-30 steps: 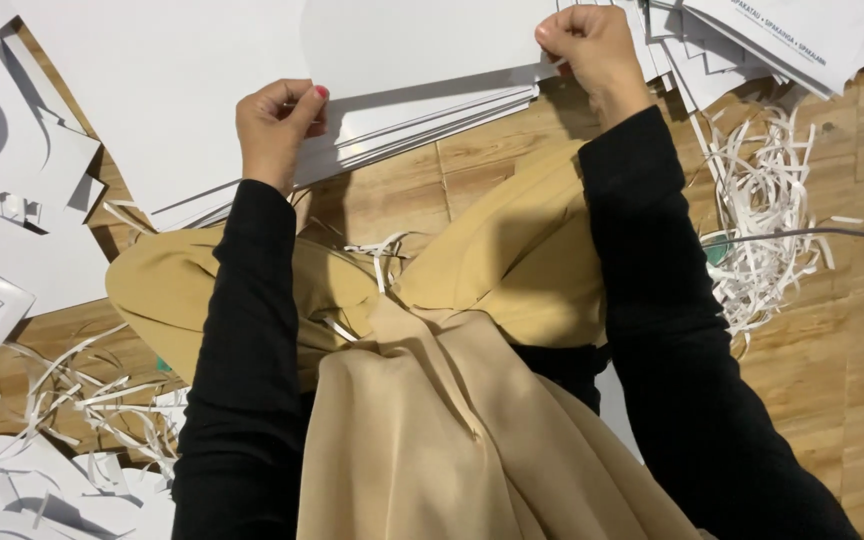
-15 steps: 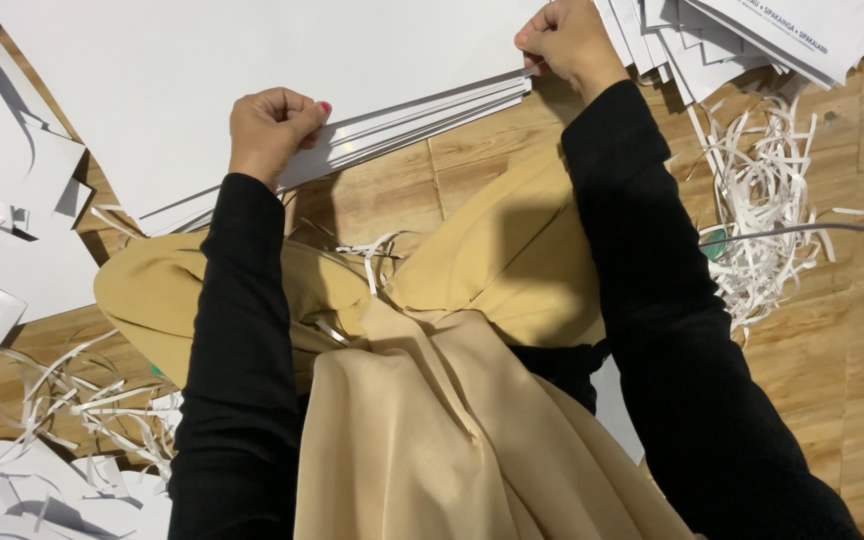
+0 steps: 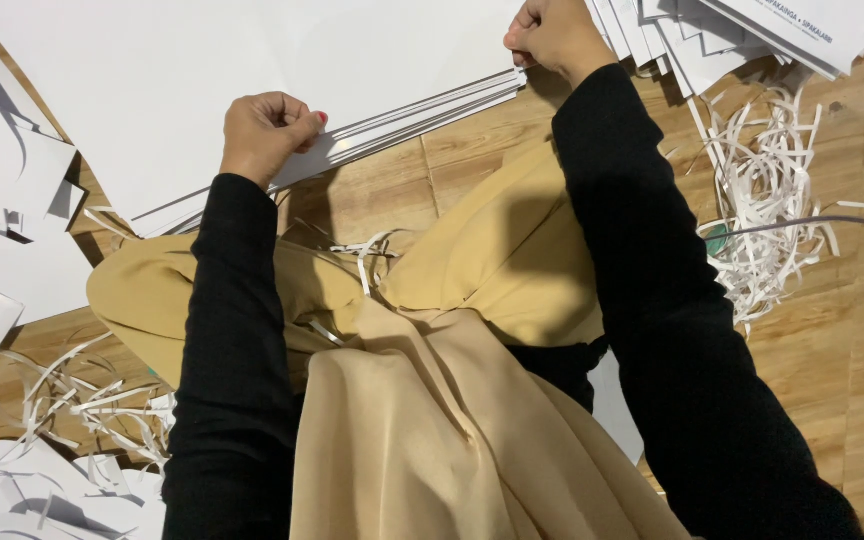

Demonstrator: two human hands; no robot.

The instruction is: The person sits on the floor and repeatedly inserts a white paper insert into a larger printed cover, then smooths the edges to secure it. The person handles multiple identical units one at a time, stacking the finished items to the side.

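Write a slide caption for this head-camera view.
Both hands, left hand and right hand, grip a stack of white sheets over a wooden floor.

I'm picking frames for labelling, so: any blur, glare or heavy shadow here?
Head view: sharp overall, with no motion blur on the left hand or right hand; soft shadows fall from the arms onto the paper stack and wood floor; the white sheets are bright but keep their edges; the black sleeves lose detail.

Bright overhead light, soft shadows under the arms, sharp focus, white paper [image 3: 252,70] slightly overexposed
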